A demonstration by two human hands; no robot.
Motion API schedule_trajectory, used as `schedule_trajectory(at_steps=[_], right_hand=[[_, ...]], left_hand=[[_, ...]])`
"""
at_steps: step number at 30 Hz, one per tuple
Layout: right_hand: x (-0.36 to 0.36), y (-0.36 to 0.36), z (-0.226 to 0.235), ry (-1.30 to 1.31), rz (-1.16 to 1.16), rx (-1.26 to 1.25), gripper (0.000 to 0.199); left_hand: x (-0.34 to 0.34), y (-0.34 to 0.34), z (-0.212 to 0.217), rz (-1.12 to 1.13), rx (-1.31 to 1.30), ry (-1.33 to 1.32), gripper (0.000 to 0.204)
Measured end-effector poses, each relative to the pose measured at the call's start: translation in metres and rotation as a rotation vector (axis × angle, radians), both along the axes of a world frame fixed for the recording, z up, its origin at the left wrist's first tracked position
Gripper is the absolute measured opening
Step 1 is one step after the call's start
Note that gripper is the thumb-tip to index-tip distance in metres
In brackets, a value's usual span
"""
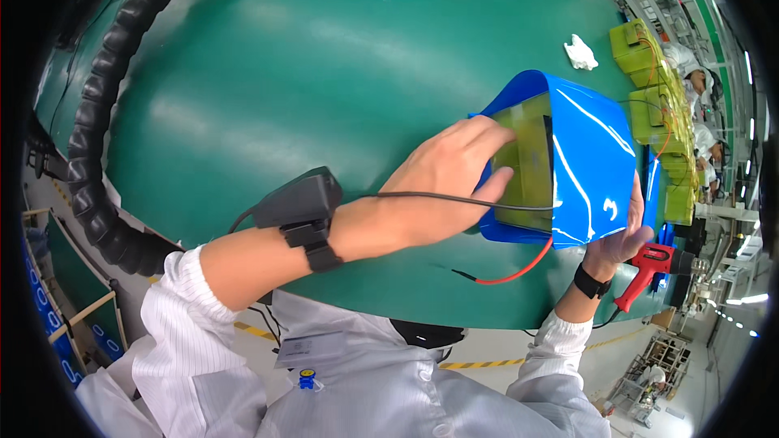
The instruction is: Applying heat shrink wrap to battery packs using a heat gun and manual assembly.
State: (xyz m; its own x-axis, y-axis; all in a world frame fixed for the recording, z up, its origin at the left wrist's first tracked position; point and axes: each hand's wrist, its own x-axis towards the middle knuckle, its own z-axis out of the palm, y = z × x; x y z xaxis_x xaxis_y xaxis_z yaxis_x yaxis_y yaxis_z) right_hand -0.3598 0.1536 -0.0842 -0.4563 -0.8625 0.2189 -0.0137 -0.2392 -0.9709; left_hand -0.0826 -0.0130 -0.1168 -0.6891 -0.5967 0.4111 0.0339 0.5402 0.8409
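While the big green worktop [324, 73] holds everything up, it gives the person a flat, steady place to work near its front edge. A thick black ribbed hose [97, 138] curves along the worktop's left side, well away from the hands.

Near the right front edge sits the blue plastic sleeve [592, 154], standing open like a bag. Inside it is a yellow-green battery pack [527, 154], only partly covered, so its flat face shows at the open end. The sleeve looks snug, so it seems to need one hand to push and one to hold.

The left hand [454, 182] lies flat on the pack's face with its fingers spread, pressing it, and grips nothing. The right hand [625, 235] is behind the sleeve, its open fingers pressed against the blue plastic to keep it from sliding.

A row of green packs [657, 105] waits along the right side. A red heat gun [653, 264] rests just beside the right wrist, close to reach.

A red wire [519, 272] and a black wire [454, 197] hang out of the pack's open end. A small white cloth [580, 53] lies farther back.
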Motion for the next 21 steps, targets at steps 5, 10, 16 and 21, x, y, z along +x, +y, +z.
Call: schedule_trajectory(at_steps=[5,10,16,21], right_hand=[[0.038,-0.016,0.032,-0.013,-0.074,0.080,0.038],[0.048,-0.020,0.043,-0.076,-0.100,0.089,0.023],[0.055,-0.023,0.046,-0.098,-0.152,0.099,0.016],[0.058,-0.025,0.047,-0.182,-0.177,0.117,0.016]], left_hand=[[0.003,0.012,0.011,-0.011,0.174,0.008,0.042],[0.003,0.018,0.018,-0.071,0.194,0.220,0.063],[0.003,0.025,0.018,-0.233,-0.064,0.237,0.076],[0.002,0.034,0.017,-0.302,-0.014,0.232,0.077]])
